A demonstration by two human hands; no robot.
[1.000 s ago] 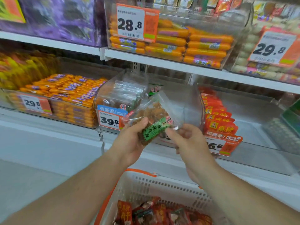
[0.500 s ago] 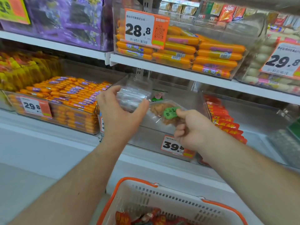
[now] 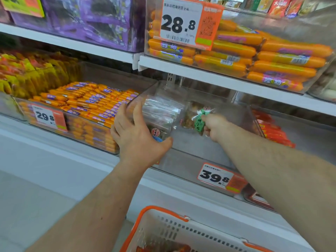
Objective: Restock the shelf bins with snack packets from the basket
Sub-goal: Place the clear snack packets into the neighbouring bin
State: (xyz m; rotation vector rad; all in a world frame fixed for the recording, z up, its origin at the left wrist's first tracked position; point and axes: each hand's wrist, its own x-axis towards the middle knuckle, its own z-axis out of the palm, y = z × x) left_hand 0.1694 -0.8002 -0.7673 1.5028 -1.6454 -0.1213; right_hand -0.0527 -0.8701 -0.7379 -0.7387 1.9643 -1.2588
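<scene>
A clear snack packet with brown pieces and a green label is inside the clear shelf bin. My right hand pinches it by the green label end. My left hand is spread open against the bin's front left, its fingers on a stack of clear packets standing in the bin's left part. The white basket with orange rim sits at the bottom, with red packets just showing in it.
Left of the clear bin is a bin of small orange sausages. Red packets fill the bin to the right. The shelf above holds large orange sausages and purple packs. A 39.8 price tag hangs on the bin front.
My right hand has carried the packet from in front of the bin up and into it. My left hand let go of the packet and moved to the stack at the bin's left.
</scene>
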